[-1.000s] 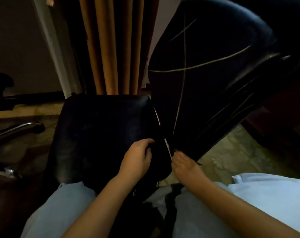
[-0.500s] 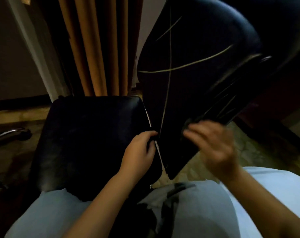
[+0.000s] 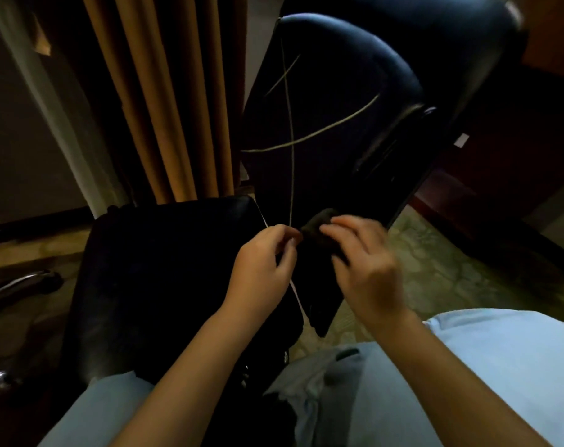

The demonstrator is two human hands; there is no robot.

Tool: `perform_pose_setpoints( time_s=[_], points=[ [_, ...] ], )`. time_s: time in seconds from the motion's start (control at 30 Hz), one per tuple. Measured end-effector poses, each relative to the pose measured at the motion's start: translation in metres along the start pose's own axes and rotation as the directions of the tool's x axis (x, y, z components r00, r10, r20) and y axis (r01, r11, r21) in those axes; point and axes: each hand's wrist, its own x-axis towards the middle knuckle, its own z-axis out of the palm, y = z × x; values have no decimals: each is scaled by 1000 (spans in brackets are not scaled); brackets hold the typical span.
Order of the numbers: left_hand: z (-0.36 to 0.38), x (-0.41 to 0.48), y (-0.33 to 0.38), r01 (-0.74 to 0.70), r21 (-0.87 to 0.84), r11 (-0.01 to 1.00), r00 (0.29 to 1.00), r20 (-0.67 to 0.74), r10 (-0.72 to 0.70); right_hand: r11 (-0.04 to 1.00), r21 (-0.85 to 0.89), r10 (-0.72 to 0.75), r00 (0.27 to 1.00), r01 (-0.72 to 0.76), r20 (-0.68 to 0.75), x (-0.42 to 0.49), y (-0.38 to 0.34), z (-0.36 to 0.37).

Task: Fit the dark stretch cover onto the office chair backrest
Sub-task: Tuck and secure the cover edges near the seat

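Left hand fingers pinch cover bottom edge; right hand fingers clamped on bunched cover fabric, low on backrest.

The backrest stands right of the seat, with the curtain behind them.

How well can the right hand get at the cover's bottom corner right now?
Probably yes: the right hand grips bunched stretch cover just above, and the bottom corner hangs unobstructed below its wrist.
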Motion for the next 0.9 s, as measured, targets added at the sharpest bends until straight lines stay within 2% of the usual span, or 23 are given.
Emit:
perform_pose_setpoints(
  time_s=[0.13, 0.2, 0.4, 0.5, 0.6, 0.67, 0.77, 0.83, 0.9],
  points=[
    [0, 8, 7, 37, -74, 997, 999, -10, -38, 983, -30, 164, 948, -179, -273, 47, 5, -30],
    [1, 13, 10, 40, -82, 996, 999, -14, -41, 980, -34, 179, 938, -197, -299, 51, -2, -22],
    [0, 16, -2, 25, -5, 1000, 999, -22, -25, 987, -106, 103, 986, -117, -129, -22, -16, 41],
    [6, 9, -18, 74, 30, 997, 997, 23, -75, 992, -95, 75, 997, -78, -37, -55, -18, 62],
    [18, 2, -30, 125, 64, 990, 989, 71, -130, 993, -82, 99, 985, -88, 141, -96, -19, 81],
    [24, -2, -36, 150, 63, 987, 981, 113, -156, 982, -61, 189, 946, -179, 263, -124, -16, 92],
    [29, -9, -48, 176, 77, 981, 972, 142, -186, 926, -63, 364, 839, -372, 405, -145, -9, 102],
    [33, -14, -55, 209, 73, 975, 969, 121, -217, 850, -70, 491, 737, -522, 465, -149, -16, 102],
    [38, -21, -60, 232, 86, 969, 963, 117, -241, 731, -62, 610, 610, -680, 506, -155, -27, 99]
  ],
)
